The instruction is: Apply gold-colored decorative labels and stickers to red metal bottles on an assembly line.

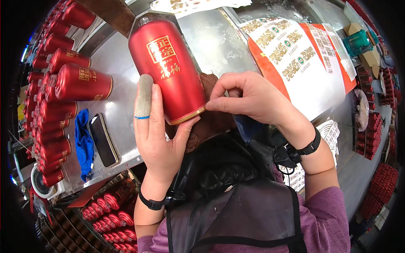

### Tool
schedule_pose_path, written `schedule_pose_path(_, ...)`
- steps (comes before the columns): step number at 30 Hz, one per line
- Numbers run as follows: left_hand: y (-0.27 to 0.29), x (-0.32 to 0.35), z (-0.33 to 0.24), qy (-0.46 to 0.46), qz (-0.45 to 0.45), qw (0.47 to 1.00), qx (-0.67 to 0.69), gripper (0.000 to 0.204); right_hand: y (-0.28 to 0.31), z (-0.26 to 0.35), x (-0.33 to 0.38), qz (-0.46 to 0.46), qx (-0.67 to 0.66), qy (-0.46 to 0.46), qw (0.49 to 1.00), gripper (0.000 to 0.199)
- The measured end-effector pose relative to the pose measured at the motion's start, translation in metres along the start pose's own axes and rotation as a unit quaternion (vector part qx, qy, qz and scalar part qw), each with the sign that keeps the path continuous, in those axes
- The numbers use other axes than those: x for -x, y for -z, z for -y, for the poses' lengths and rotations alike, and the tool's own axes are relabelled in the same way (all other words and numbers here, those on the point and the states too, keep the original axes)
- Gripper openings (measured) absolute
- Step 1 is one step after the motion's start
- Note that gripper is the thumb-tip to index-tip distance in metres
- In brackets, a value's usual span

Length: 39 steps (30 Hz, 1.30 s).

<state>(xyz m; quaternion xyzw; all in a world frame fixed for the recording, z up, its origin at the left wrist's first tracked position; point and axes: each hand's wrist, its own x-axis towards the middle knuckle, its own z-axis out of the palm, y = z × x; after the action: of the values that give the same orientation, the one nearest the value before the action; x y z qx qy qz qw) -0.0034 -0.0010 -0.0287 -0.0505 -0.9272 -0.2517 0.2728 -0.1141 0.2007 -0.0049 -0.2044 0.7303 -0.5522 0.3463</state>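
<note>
A glossy red bottle [168, 71] with gold lettering and a gold band at its base lies tilted in front of me, its clear neck pointing away. My left hand [158, 135] grips it, fingers along its left side and thumb at the gold base. A knitted finger cover with a blue edge sits on one of those fingers. At the base's right edge, my right hand [249, 95] is closed in a pinch with its fingertips against the bottle; anything between them is too small to make out. Sheets of gold-printed stickers [287, 50] lie to the right on orange-red material.
Many similar red bottles [84, 82] stand along the left side of the metal table [120, 55]. A phone [103, 139] and a blue cloth [84, 143] lie near them. Below left, a crate holds more red bottles [109, 202]. A green box [356, 42] stands far right.
</note>
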Motion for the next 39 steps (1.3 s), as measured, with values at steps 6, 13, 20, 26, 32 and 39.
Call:
schedule_pose_path(6,0.001,0.002,0.001,0.006,0.001,1.0,0.017,0.089,-0.005,0.001,-0.001,-0.007,-0.008,0.004,1.0,0.013)
schedule_pose_path(13,-0.004,0.016,0.013,0.053,-0.005,0.995,0.085,0.086,0.0,-0.003,-0.001,-0.025,0.048,0.019,0.998,0.013)
schedule_pose_path(20,-0.002,0.028,0.024,0.071,0.042,0.991,0.108,0.076,0.004,-0.006,-0.005,-0.053,0.008,-0.001,0.999,0.03)
schedule_pose_path(26,-0.007,0.033,0.014,0.126,0.002,0.959,0.254,0.078,-0.007,-0.013,-0.01,-0.038,-0.044,0.038,0.998,0.039)
schedule_pose_path(32,-0.014,0.005,-0.005,0.214,-0.012,0.891,0.401,0.09,-0.01,-0.016,-0.01,-0.054,-0.031,0.062,0.996,0.04)
schedule_pose_path(39,-0.015,0.002,-0.011,0.244,-0.021,0.861,0.446,0.086,-0.007,-0.013,-0.01,-0.053,0.041,0.09,0.994,0.038)
